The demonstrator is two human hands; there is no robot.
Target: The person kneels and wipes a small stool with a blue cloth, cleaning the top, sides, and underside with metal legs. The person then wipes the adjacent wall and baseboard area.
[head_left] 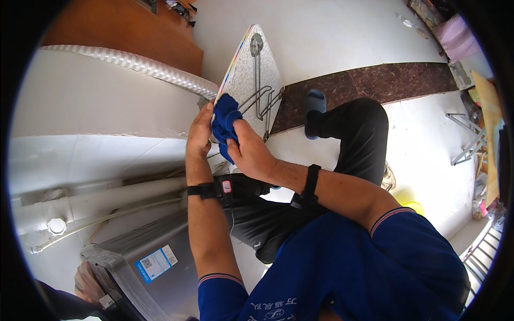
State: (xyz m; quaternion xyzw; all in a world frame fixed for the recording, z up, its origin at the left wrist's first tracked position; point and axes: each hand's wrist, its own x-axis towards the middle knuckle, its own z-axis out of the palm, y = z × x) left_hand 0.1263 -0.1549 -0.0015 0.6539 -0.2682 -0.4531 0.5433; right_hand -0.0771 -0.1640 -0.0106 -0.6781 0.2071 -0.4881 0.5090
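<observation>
A small folding table (243,75) stands on edge before me, its speckled underside and thin wire legs (257,75) turned to the right. Along its left rim runs a narrow multicoloured band. My left hand (200,132) is closed round that rim near its lower end, the fingertips partly hidden behind the board. A crumpled blue cloth (225,117) is bunched in my right hand (254,152), which presses it against the same rim and the underside beside it. The cloth touches the board right next to my left hand.
A translucent grey plastic bin (182,267) stands at lower left, below a white pipe (112,206). A striped hose trim (134,63) edges the ledge at left. Across the floor runs a dark marbled strip (396,80). A folding metal stand (467,139) is at right.
</observation>
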